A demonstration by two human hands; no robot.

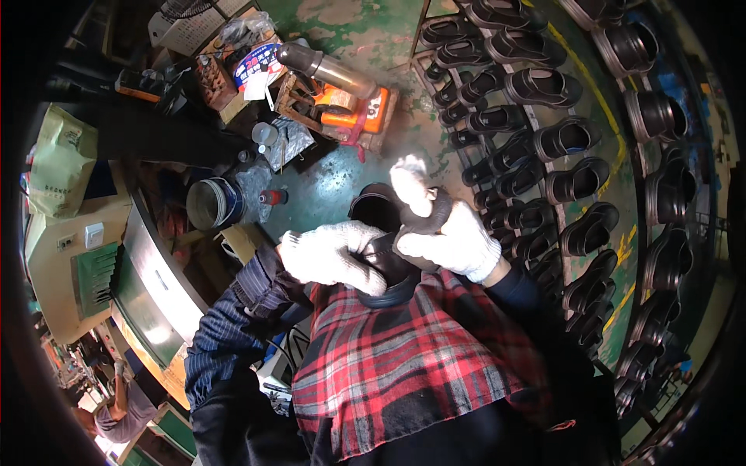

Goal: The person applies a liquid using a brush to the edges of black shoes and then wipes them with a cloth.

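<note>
A black shoe (398,270) rests on the red and black plaid cloth (412,353) over my lap. My left hand (330,255), in a white knit glove, grips its left side with bent fingers. The gloved right hand (458,247) is closed around a dark, rounded thing (429,216) just above the shoe's right side. A white, cloth-like bundle (412,185) sticks up from that dark thing; its exact kind cannot be made out. My right fingers partly cover the shoe's right edge.
Racks of black shoes (544,87) line the right side. Ahead stands an orange device (373,113) with a dark cylinder. Nearby are a bucket (208,203) and a red-capped container (272,197). A workbench (159,299) runs along the left; another person (128,408) is at lower left.
</note>
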